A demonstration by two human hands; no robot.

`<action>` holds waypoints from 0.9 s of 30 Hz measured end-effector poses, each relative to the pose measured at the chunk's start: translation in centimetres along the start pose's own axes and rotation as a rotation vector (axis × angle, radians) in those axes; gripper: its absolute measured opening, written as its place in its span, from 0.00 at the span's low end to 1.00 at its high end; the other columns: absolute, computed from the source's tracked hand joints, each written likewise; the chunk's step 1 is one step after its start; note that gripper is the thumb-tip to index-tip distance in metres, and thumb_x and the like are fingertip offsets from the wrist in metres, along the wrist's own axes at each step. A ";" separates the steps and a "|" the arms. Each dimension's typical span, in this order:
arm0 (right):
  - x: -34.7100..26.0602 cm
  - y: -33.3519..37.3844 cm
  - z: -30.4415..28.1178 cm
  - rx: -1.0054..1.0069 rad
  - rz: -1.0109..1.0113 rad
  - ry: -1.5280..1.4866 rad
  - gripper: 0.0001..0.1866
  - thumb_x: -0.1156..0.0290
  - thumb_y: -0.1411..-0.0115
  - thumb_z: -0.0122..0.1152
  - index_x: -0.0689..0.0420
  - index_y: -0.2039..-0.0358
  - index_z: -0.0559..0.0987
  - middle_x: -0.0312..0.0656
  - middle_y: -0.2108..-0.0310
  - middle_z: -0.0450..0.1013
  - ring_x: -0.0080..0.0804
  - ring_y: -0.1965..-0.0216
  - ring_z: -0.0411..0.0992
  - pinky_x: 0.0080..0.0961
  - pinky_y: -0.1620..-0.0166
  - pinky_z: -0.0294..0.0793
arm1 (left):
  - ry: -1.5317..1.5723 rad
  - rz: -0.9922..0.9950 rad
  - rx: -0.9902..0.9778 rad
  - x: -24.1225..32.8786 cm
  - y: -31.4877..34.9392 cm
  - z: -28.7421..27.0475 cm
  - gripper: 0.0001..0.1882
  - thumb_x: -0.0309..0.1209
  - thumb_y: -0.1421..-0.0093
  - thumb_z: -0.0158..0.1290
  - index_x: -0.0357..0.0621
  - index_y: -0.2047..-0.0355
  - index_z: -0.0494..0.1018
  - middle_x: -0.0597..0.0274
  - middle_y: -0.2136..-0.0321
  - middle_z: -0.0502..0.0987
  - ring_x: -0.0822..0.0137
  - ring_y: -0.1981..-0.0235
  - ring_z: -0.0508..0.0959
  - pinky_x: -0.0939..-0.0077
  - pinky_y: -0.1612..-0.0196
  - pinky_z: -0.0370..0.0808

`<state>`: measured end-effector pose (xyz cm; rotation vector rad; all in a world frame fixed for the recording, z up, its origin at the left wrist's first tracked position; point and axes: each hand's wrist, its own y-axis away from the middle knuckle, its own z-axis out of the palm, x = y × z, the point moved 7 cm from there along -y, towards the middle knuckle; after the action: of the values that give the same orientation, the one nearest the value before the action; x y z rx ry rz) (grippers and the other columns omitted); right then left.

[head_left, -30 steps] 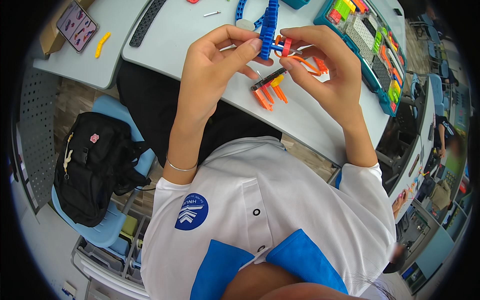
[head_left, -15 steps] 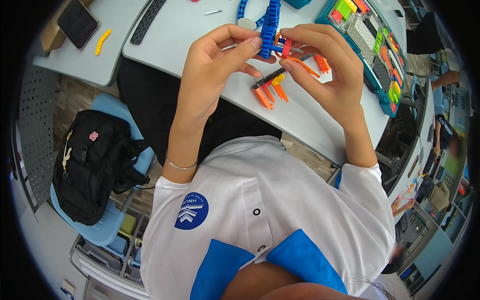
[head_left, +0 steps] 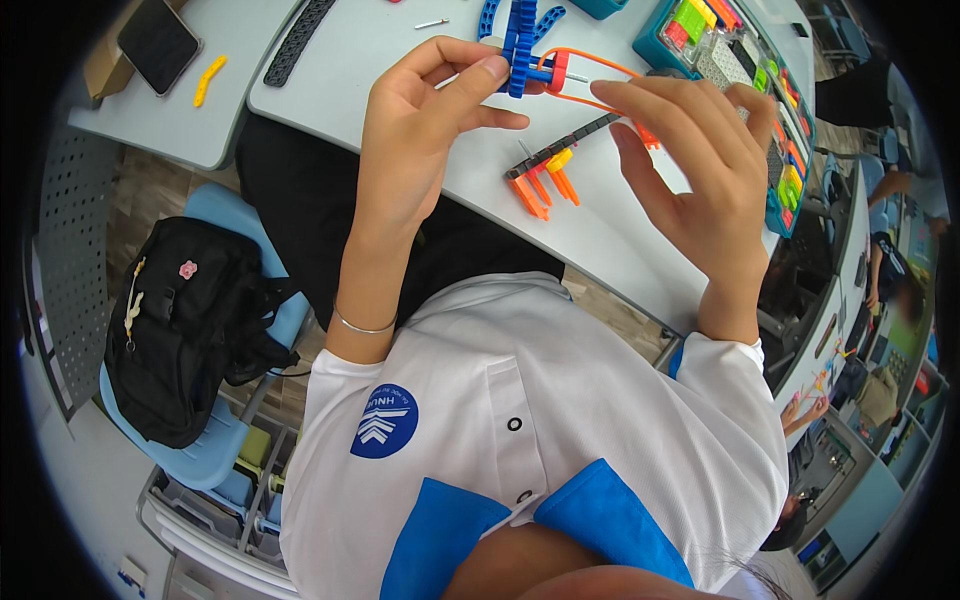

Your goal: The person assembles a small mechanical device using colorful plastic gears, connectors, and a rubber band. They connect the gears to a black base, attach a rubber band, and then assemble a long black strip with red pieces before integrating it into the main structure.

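My left hand (head_left: 425, 130) pinches a blue toothed gear (head_left: 519, 50) between thumb and fingers, above the table. From the gear a grey axle runs to the right through a small red collar (head_left: 559, 72). An orange rubber band (head_left: 600, 60) loops off the collar toward my right hand (head_left: 700, 165); its far end is hidden behind the fingers. That hand is open, thumb and index apart, its index tip just beyond the axle's end. Below, on the table, lies a black beam (head_left: 565, 145) fitted with orange, red and yellow pieces.
At the right stands a teal-edged parts tray (head_left: 765, 100) of colourful building pieces. A black perforated strip (head_left: 300, 40), a small grey rod (head_left: 432, 23) and blue curved pieces (head_left: 549, 20) lie farther back. A phone (head_left: 158, 45) and a yellow piece (head_left: 209, 80) rest on the left table.
My right hand has let go of the red collar and drawn back to the right, its fingers opening. The left hand and gear have shifted slightly left and away; the orange band now spreads rightward.
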<state>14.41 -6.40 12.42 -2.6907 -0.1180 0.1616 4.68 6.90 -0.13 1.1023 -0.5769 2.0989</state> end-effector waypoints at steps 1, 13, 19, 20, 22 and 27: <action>0.1 0.2 0.2 -0.006 -0.017 0.077 0.21 0.83 0.53 0.72 0.54 0.57 0.84 0.36 0.62 0.79 0.26 0.62 0.74 0.26 0.55 0.68 | -0.012 0.005 0.002 0.1 0.0 0.0 0.12 0.28 0.35 0.57 0.29 0.57 0.75 0.54 0.63 0.78 0.68 0.62 0.82 0.66 0.61 0.87; -0.6 -0.5 -1.2 0.233 -0.203 -0.204 0.19 0.88 0.60 0.69 0.60 0.64 0.85 0.41 0.65 0.79 0.34 0.63 0.74 0.26 0.60 0.72 | -0.185 -0.047 -0.075 -0.5 0.2 2.8 0.09 0.26 0.39 0.62 0.33 0.63 0.77 0.55 0.65 0.81 0.71 0.63 0.81 0.78 0.68 0.82; 2.9 -1.7 -0.4 0.135 0.076 -0.410 0.09 0.82 0.40 0.63 0.62 0.59 0.83 0.41 0.63 0.79 0.27 0.67 0.76 0.18 0.66 0.73 | -0.238 -0.160 -0.194 -0.8 0.4 3.5 0.11 0.32 0.34 0.57 0.34 0.59 0.77 0.57 0.64 0.81 0.73 0.67 0.81 0.81 0.70 0.78; 3.3 -1.7 0.1 0.140 0.118 -0.487 0.08 0.81 0.39 0.62 0.63 0.59 0.83 0.40 0.64 0.78 0.26 0.68 0.76 0.17 0.66 0.72 | -0.247 -0.162 -0.222 -1.0 0.4 3.7 0.13 0.33 0.33 0.54 0.35 0.57 0.76 0.57 0.63 0.81 0.73 0.67 0.80 0.80 0.69 0.77; 4.2 -1.6 1.4 0.145 0.212 -0.622 0.07 0.80 0.38 0.62 0.63 0.59 0.82 0.39 0.66 0.77 0.23 0.69 0.75 0.16 0.67 0.72 | -0.232 -0.175 -0.244 -1.1 0.5 4.0 0.15 0.35 0.30 0.50 0.35 0.54 0.76 0.57 0.61 0.80 0.73 0.66 0.80 0.79 0.69 0.76; 5.5 -0.7 3.8 0.104 0.458 -0.854 0.06 0.79 0.36 0.62 0.64 0.59 0.81 0.36 0.67 0.75 0.14 0.73 0.71 0.11 0.71 0.68 | -0.193 -0.223 -0.258 -1.5 0.6 4.1 0.19 0.37 0.28 0.46 0.33 0.49 0.74 0.53 0.55 0.80 0.68 0.62 0.82 0.78 0.69 0.77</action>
<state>19.27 -3.61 8.78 -2.3154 0.2467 1.3919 7.01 3.26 0.85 1.1674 -0.7563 1.6872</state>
